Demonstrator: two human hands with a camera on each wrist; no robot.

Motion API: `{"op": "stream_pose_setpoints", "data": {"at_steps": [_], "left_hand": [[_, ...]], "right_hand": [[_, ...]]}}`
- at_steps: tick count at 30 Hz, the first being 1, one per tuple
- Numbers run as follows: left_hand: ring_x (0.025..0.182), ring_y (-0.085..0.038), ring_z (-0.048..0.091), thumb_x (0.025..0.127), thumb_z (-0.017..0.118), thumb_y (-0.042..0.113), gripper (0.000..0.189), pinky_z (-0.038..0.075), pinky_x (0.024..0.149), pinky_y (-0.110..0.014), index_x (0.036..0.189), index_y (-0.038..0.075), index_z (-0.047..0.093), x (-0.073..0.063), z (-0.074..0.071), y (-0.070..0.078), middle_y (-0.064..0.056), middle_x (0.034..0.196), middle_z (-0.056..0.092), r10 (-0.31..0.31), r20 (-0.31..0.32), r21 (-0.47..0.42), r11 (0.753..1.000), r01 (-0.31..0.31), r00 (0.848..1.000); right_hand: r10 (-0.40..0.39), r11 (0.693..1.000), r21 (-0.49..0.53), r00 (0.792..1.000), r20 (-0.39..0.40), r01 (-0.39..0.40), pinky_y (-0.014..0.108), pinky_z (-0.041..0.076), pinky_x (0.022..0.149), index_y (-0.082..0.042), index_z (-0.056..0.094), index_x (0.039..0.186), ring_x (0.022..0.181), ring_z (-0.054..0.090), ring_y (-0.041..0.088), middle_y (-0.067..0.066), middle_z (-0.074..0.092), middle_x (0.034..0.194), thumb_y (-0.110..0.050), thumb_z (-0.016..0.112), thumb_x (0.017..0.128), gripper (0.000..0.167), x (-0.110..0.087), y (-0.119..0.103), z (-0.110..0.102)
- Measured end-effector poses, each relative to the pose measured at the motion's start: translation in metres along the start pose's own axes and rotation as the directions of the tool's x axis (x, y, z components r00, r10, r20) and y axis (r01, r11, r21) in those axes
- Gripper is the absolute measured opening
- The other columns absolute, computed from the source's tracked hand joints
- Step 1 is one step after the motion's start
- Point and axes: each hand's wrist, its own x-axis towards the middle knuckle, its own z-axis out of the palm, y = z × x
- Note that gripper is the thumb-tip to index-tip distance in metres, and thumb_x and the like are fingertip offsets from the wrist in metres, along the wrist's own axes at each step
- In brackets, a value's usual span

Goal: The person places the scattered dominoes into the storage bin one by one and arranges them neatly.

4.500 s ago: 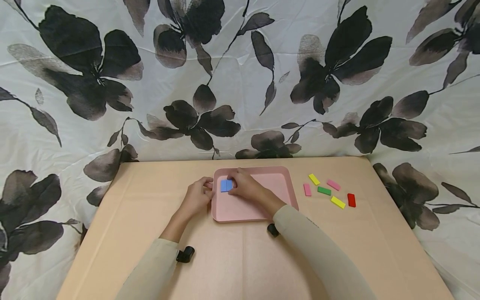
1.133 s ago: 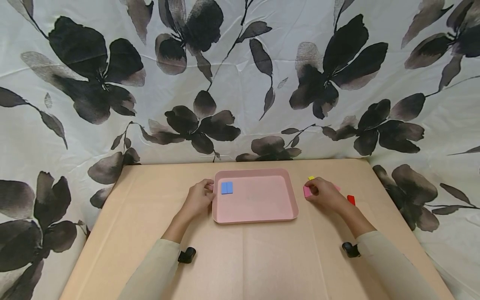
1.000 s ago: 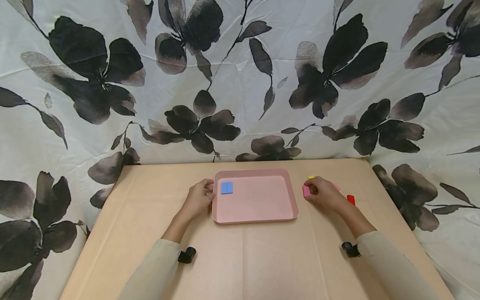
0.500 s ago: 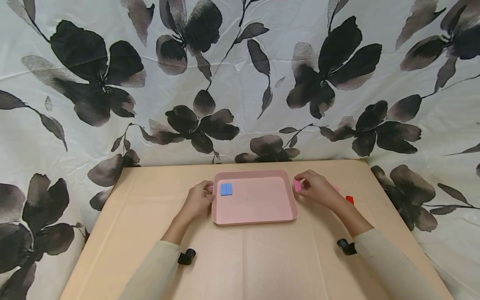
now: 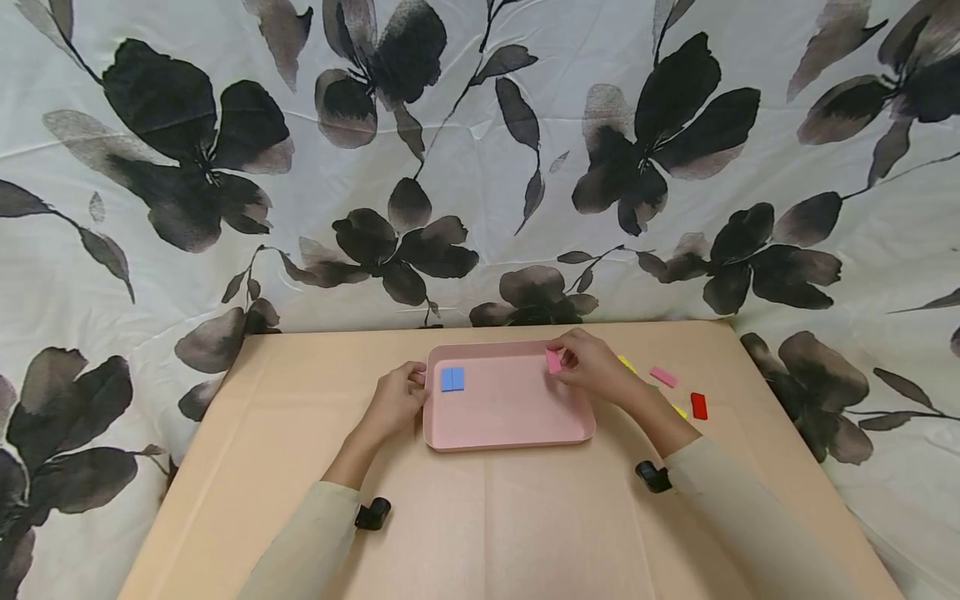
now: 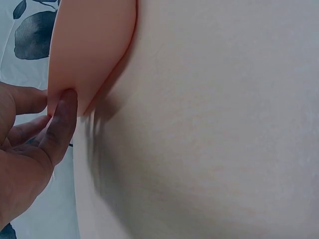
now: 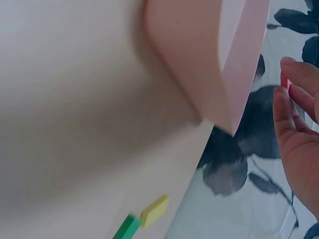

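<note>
A pink rectangular tray (image 5: 510,408) lies on the table, its left side held at the rim by my left hand (image 5: 399,396). Thumb and fingers of that hand (image 6: 37,129) pinch the tray wall (image 6: 92,45) in the left wrist view. Two blue blocks (image 5: 452,379) lie side by side inside, near the left end. Over the tray's right part, my right hand (image 5: 592,367) pinches a small pink block (image 5: 553,361) between thumb and fingertips. In the right wrist view the fingers cover most of this block (image 7: 284,80).
Right of the tray lie a second pink block (image 5: 663,377), a red block (image 5: 699,406) and yellow blocks (image 5: 627,363), partly behind the right arm. A green block (image 7: 127,227) shows in the right wrist view. A floral cloth (image 5: 525,208) hangs behind the table (image 5: 315,358).
The second blue block was set down beside the first. My right hand then took a pink block from the right and carried it left over the tray. My left hand has stayed at the tray.
</note>
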Motion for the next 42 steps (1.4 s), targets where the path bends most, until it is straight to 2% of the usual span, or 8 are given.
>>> {"op": "stream_pose_setpoints", "data": {"at_steps": [8,12,15,19,22,27,34,42], "left_hand": [[0.097,-0.026,0.069,0.091,0.067,-0.003,0.043,0.060,0.085,-0.037,0.133,-0.006,0.060,0.000,0.000,-0.002,-0.019,0.112,0.067,0.000,0.011,-0.002,1.000,0.000,1.000],[0.098,-0.026,0.069,0.092,0.068,-0.003,0.043,0.060,0.086,-0.037,0.134,-0.006,0.059,0.001,-0.001,-0.002,-0.018,0.112,0.067,-0.003,0.014,-0.001,1.000,0.003,1.000],[0.097,-0.026,0.069,0.092,0.068,-0.003,0.043,0.060,0.085,-0.037,0.134,-0.006,0.059,0.002,-0.001,-0.002,-0.018,0.111,0.067,0.004,0.014,0.001,1.000,-0.004,1.000],[0.097,-0.027,0.070,0.091,0.068,-0.003,0.043,0.061,0.084,-0.036,0.133,-0.006,0.060,0.002,-0.002,-0.001,-0.017,0.110,0.067,0.010,0.013,-0.001,1.000,-0.010,1.000],[0.097,-0.027,0.070,0.090,0.068,-0.003,0.043,0.061,0.084,-0.037,0.133,-0.006,0.060,0.001,-0.003,-0.001,-0.017,0.110,0.067,0.009,0.015,-0.007,1.000,-0.008,1.000],[0.098,-0.028,0.070,0.091,0.068,-0.003,0.043,0.061,0.085,-0.037,0.133,-0.006,0.060,0.002,-0.004,-0.001,-0.017,0.111,0.067,0.001,0.017,-0.004,1.000,-0.001,1.000],[0.096,-0.026,0.070,0.090,0.068,-0.003,0.043,0.061,0.083,-0.036,0.132,-0.006,0.060,0.003,-0.004,-0.001,-0.017,0.110,0.067,0.003,0.013,-0.009,1.000,-0.003,1.000],[0.097,-0.027,0.070,0.090,0.068,-0.004,0.043,0.060,0.082,-0.034,0.133,-0.005,0.060,0.006,-0.005,-0.001,-0.018,0.111,0.067,0.007,0.018,-0.024,1.000,-0.006,1.000]], "right_hand": [[-0.002,1.000,-0.002,0.998,0.066,0.002,0.025,0.058,0.078,-0.005,0.070,0.126,0.094,0.059,0.019,0.008,0.058,0.109,-0.010,0.083,0.085,0.044,0.023,-0.021,0.025],[-0.034,0.995,-0.095,0.997,0.066,0.040,0.027,0.053,0.081,-0.008,0.072,0.124,0.092,0.060,0.016,0.004,0.060,0.107,-0.015,0.082,0.085,0.041,0.031,-0.031,0.034],[-0.031,0.991,-0.124,0.997,0.068,0.039,0.027,0.050,0.078,-0.011,0.072,0.124,0.090,0.059,0.013,0.002,0.061,0.107,-0.019,0.082,0.085,0.040,0.036,-0.037,0.041],[0.001,0.999,-0.042,0.994,0.111,0.003,0.021,0.053,0.075,-0.010,0.070,0.127,0.091,0.058,0.014,0.002,0.057,0.109,-0.016,0.081,0.087,0.042,0.044,-0.043,0.052],[-0.005,1.000,-0.002,0.990,0.141,0.006,0.020,0.053,0.074,-0.007,0.068,0.126,0.091,0.058,0.016,0.004,0.056,0.107,-0.013,0.081,0.086,0.042,0.051,-0.047,0.061],[-0.034,0.999,-0.025,0.988,0.152,0.038,0.023,0.051,0.073,-0.007,0.068,0.123,0.088,0.057,0.016,0.004,0.055,0.100,-0.013,0.082,0.085,0.041,0.063,-0.052,0.076],[-0.001,1.000,0.004,0.982,0.189,0.000,0.023,0.052,0.074,-0.006,0.068,0.122,0.088,0.056,0.016,0.004,0.056,0.098,-0.018,0.086,0.085,0.044,0.073,-0.055,0.092],[-0.011,1.000,0.009,0.983,0.184,0.010,0.023,0.050,0.074,-0.004,0.067,0.120,0.087,0.055,0.017,0.005,0.057,0.095,-0.019,0.086,0.085,0.042,0.083,-0.052,0.103]]}}
